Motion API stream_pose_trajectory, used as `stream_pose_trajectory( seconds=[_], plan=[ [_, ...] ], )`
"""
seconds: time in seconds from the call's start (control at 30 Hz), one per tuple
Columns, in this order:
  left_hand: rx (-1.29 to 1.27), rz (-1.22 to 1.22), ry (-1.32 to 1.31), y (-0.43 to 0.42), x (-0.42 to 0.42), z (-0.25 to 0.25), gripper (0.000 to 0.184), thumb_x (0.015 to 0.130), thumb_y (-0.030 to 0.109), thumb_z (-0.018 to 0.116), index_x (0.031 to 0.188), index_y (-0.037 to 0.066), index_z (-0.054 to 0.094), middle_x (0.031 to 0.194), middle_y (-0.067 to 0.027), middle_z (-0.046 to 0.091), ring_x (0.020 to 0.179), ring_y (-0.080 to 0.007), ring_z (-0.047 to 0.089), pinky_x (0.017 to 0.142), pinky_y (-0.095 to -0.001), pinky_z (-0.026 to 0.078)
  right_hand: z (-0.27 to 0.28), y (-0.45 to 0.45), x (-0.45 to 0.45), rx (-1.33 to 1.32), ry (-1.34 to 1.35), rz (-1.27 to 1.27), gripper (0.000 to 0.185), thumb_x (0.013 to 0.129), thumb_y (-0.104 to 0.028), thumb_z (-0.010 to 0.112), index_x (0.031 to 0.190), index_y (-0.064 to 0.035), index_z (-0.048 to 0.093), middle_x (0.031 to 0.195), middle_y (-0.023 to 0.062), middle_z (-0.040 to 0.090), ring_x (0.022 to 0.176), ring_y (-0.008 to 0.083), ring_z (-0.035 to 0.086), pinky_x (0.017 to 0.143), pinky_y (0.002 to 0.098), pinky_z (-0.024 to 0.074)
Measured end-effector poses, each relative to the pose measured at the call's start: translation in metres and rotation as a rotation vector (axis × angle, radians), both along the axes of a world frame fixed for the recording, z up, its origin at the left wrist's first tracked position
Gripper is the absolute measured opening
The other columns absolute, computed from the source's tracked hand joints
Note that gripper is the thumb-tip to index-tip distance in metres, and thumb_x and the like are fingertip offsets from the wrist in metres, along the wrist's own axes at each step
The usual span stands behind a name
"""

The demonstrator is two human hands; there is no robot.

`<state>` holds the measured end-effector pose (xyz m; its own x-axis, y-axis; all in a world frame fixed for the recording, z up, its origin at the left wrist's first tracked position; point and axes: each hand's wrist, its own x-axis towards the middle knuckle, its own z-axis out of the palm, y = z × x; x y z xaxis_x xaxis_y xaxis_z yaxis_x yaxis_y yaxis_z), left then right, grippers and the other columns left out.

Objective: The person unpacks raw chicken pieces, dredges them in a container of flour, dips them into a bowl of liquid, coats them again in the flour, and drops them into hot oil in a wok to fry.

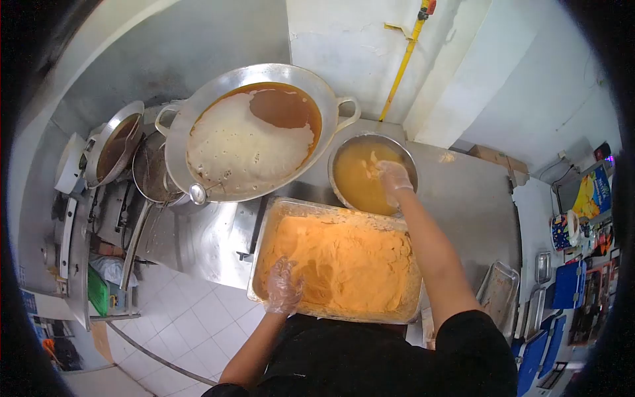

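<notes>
My right hand (395,178), in a clear plastic glove, is over a round metal bowl (336,187) of cloudy yellow liquid. Its fingers are closed on a pale, battered-looking piece of food (372,167) at the liquid's surface. Below and to the left, my left hand (284,288), also gloved, rests at the near left corner of a rectangular metal tray (259,248). Orange powder (357,255) fills that tray. The left fingers are spread at the powder's surface, with nothing visible in them.
A large two-handled pan (178,149) of foamy brown oil stands behind the tray, with a round dial thermometer (198,193) at its rim. A strainer (151,169) and smaller pan (119,149) are at left. Metal trays (499,294) lie at right. A yellow pipe (401,66) runs up the wall.
</notes>
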<state>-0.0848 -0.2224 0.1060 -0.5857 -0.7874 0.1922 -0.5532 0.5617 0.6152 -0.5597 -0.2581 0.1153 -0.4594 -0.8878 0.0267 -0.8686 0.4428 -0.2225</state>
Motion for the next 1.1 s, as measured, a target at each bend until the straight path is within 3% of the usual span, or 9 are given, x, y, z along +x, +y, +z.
stream_pose_trajectory(
  seconds=[0.1,0.2,0.43,0.57,0.77,0.83,0.87,0.9,1.1],
  plan=[
    [-0.014,0.043,0.051,0.000,0.000,-0.004,0.043,0.077,0.012,0.077,0.116,0.008,0.058,0.125,-0.0264,0.056,0.115,-0.0443,0.055,0.096,-0.0523,0.047,0.087,0.034,0.068,0.511,0.177,-0.085,0.029,0.090,-0.018,0.058,0.114,-0.0114,0.072,0.116,0.0137,0.071,0.110,0.0289,0.068,0.090,0.0411,0.0556],
    [-0.063,0.017,0.039,0.000,-0.001,0.000,0.041,0.077,0.012,0.076,0.113,0.008,0.058,0.123,-0.0260,0.057,0.113,-0.0438,0.056,0.095,-0.0521,0.048,0.026,0.055,0.041,0.623,0.092,-0.180,0.028,0.088,-0.020,0.060,0.112,-0.0114,0.072,0.112,0.0145,0.072,0.106,0.0290,0.069,0.086,0.0433,0.0573],
    [-0.099,0.011,0.038,-0.001,0.005,-0.022,0.040,0.077,0.015,0.077,0.112,0.007,0.058,0.123,-0.0236,0.058,0.113,-0.0422,0.057,0.095,-0.0507,0.048,0.050,0.077,0.023,0.529,0.138,-0.181,0.022,0.087,-0.017,0.063,0.104,-0.0104,0.075,0.104,0.0139,0.074,0.098,0.0302,0.071,0.084,0.0408,0.0585],
    [0.033,-0.088,0.028,-0.006,0.008,-0.028,0.043,0.080,0.018,0.076,0.118,0.007,0.059,0.124,-0.0219,0.059,0.112,-0.0377,0.059,0.096,-0.0479,0.048,-0.014,0.097,-0.004,0.327,0.218,-0.179,0.022,0.085,-0.018,0.065,0.104,-0.0094,0.075,0.102,0.0125,0.074,0.096,0.0321,0.071,0.083,0.0438,0.0577],
    [0.244,-0.725,-0.152,-0.024,-0.037,-0.018,0.046,0.088,0.026,0.071,0.128,0.009,0.056,0.117,-0.0196,0.063,0.112,-0.0372,0.059,0.098,-0.0467,0.048,-0.001,0.112,0.008,-0.061,0.065,-0.184,0.025,0.093,-0.025,0.056,0.102,-0.0092,0.073,0.102,0.0128,0.073,0.097,0.0329,0.069,0.087,0.0443,0.0542],
    [0.270,-0.874,-0.515,-0.022,-0.080,0.040,0.049,0.086,0.027,0.072,0.130,0.010,0.056,0.110,-0.0176,0.066,0.105,-0.0356,0.062,0.092,-0.0472,0.051,0.060,0.097,0.043,0.326,-0.011,-0.133,0.032,0.095,-0.030,0.055,0.115,-0.0098,0.070,0.111,0.0144,0.070,0.104,0.0315,0.065,0.089,0.0425,0.0502],
    [0.350,-0.925,-0.656,-0.024,-0.093,0.097,0.045,0.083,0.024,0.073,0.123,0.009,0.060,0.095,-0.0148,0.070,0.091,-0.0350,0.065,0.081,-0.0461,0.053,0.060,0.107,0.051,0.052,0.006,0.003,0.026,0.093,-0.027,0.060,0.107,-0.0096,0.072,0.104,0.0128,0.072,0.094,0.0320,0.067,0.082,0.0431,0.0511],
    [0.128,-0.985,-0.733,-0.021,-0.104,0.115,0.030,0.083,0.024,0.074,0.108,0.008,0.069,0.092,-0.0111,0.073,0.084,-0.0321,0.067,0.072,-0.0445,0.054,0.040,0.108,0.043,0.033,-0.038,-0.083,0.024,0.092,-0.025,0.061,0.103,-0.0070,0.072,0.103,0.0139,0.072,0.094,0.0329,0.067,0.082,0.0433,0.0515],
    [0.207,-0.938,-0.680,0.009,-0.083,0.191,0.029,0.084,0.024,0.072,0.108,0.009,0.070,0.095,-0.0106,0.073,0.089,-0.0311,0.067,0.074,-0.0441,0.054,0.043,0.117,0.057,0.096,0.154,-0.089,0.024,0.091,-0.025,0.062,0.100,-0.0060,0.073,0.100,0.0170,0.072,0.095,0.0351,0.068,0.085,0.0446,0.0525]
  ],
)
